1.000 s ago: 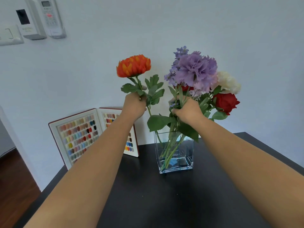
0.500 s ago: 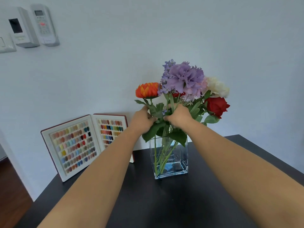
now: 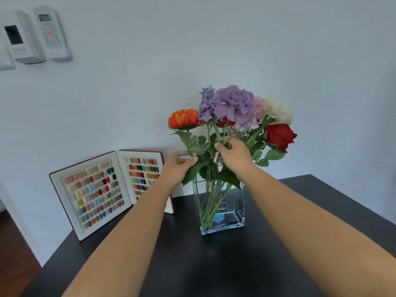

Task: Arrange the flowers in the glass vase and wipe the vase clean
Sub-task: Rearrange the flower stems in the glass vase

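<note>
A dark, matte black table (image 3: 214, 271) stretches in front of me. A square glass vase (image 3: 220, 207) stands on it at twelve o'clock. At ten o'clock, an open colour-swatch book (image 3: 100, 194) stands propped against the wall.

I count one glass vase (image 3: 219, 207) on one dark table (image 3: 214, 271), and two hands in my view, a left hand (image 3: 177, 168) and a right hand (image 3: 234, 156). Flower heads: one orange flower (image 3: 184, 118), one large purple flower (image 3: 233, 102), one lilac sprig (image 3: 206, 106), one pink flower (image 3: 258, 108), one cream flower (image 3: 277, 110), one big red rose (image 3: 279, 136), one smaller red bloom (image 3: 224, 121) half hidden. One open colour-sample book (image 3: 107, 189), with two panels; on the wall, two remote-like units (image 3: 51, 33) and one switch plate (image 3: 5, 58)
</note>
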A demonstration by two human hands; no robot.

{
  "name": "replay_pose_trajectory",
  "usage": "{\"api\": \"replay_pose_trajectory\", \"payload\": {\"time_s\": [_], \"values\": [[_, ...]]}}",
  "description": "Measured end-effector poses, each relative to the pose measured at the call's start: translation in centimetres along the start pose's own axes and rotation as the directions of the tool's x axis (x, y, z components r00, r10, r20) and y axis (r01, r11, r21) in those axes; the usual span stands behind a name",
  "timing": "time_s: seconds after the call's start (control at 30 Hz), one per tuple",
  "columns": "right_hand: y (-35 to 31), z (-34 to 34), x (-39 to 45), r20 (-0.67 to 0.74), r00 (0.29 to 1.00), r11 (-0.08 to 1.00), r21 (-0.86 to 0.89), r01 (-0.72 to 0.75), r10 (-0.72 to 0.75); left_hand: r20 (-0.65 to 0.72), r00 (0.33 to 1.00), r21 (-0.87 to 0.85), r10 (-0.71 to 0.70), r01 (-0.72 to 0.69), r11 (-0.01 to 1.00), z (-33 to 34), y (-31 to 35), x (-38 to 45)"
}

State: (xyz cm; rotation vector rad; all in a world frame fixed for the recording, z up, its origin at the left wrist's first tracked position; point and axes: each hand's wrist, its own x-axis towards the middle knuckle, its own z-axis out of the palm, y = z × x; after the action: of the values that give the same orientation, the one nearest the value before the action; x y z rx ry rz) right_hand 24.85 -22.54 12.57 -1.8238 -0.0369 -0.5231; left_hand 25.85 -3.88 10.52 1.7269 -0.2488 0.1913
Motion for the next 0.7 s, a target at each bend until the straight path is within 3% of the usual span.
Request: {"api": "replay_pose_trajectory", "payload": {"time_s": [0.17, 0.43, 0.7], "values": [[-1.1, 0.0, 0.1, 0.052, 0.998, 0.996, -0.083, 0.035, -0.03, -0.02, 0.997, 0.12, 0.075, -0.072, 0.99, 0.1, 0.2, 0.5], [-2.7, 0.6, 0.9, 0.16, 0.987, 0.998, -0.054, -0.017, 0.026, -0.086, 0.984, 0.191, 0.158, -0.14, 0.972, -0.1, -0.7, 1.1], [-1.9, 0.4, 0.3, 0.108, 0.993, 0.995, -0.097, -0.035, 0.045, -0.099, 0.991, 0.099, 0.092, -0.082, 0.992, 0.4, -1.0, 0.5]]}}
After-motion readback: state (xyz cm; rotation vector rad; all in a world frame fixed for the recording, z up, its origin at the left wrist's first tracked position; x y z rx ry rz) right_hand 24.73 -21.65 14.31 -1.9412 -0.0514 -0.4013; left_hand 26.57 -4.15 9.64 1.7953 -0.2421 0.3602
